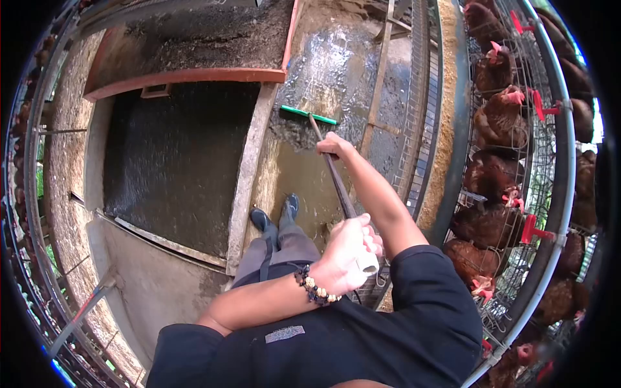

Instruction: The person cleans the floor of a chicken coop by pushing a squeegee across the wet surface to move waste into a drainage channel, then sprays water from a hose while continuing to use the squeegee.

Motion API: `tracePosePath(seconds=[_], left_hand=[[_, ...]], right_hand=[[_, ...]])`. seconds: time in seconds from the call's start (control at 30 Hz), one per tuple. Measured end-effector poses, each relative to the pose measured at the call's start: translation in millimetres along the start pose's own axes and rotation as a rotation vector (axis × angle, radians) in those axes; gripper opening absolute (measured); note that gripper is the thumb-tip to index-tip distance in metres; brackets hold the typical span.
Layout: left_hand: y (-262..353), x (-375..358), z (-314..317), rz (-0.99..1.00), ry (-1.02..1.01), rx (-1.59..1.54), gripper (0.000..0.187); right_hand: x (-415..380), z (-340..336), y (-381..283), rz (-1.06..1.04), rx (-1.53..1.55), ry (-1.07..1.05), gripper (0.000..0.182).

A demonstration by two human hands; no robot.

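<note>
A floor squeegee with a green head [307,115] and a long dark handle [339,184] reaches forward from my body. My left hand [349,255], with a beaded bracelet [315,286] at its wrist, is closed around the handle's near end, where a pale round tip shows. Farther along, my right hand [331,145] wraps the handle closer to the head. The green head rests on the wet concrete floor [301,171], with dark, foamy sludge [294,137] on its near side.
Caged brown hens [501,119] line the right, beside a feed trough [440,139]. A low concrete wall [249,165] borders a pit of dark liquid [178,161] on the left. My boots [264,220] stand in the wet aisle. A red-edged tray [187,74] lies ahead left.
</note>
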State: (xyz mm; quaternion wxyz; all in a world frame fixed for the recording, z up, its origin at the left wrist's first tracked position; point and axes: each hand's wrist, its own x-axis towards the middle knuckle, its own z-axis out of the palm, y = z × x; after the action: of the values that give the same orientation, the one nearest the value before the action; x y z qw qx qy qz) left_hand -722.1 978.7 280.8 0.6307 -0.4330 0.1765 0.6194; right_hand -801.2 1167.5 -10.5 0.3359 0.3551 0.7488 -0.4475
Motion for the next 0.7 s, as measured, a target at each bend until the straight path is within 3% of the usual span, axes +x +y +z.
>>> tracePosePath(seconds=[0.17,0.3,0.47,0.63,0.7], left_hand=[[-10,-29,-17,0.085,-0.042,0.064,0.011],[14,35,-63,0.122,-0.08,0.138,0.012],[49,109,-104,0.186,-0.097,0.253,0.017],[28,82,-91,0.15,-0.031,0.155,0.018],[22,60,-82,0.114,-0.027,0.087,0.018]], right_hand=[[-6,1,10,-0.056,0.088,0.179,0.025],[43,-32,15,0.062,-0.05,0.397,0.033],[116,-25,52,0.131,-0.166,0.372,0.038],[85,3,45,0.058,-0.382,0.204,0.042],[135,17,87,-0.268,-0.839,0.033,0.034]])
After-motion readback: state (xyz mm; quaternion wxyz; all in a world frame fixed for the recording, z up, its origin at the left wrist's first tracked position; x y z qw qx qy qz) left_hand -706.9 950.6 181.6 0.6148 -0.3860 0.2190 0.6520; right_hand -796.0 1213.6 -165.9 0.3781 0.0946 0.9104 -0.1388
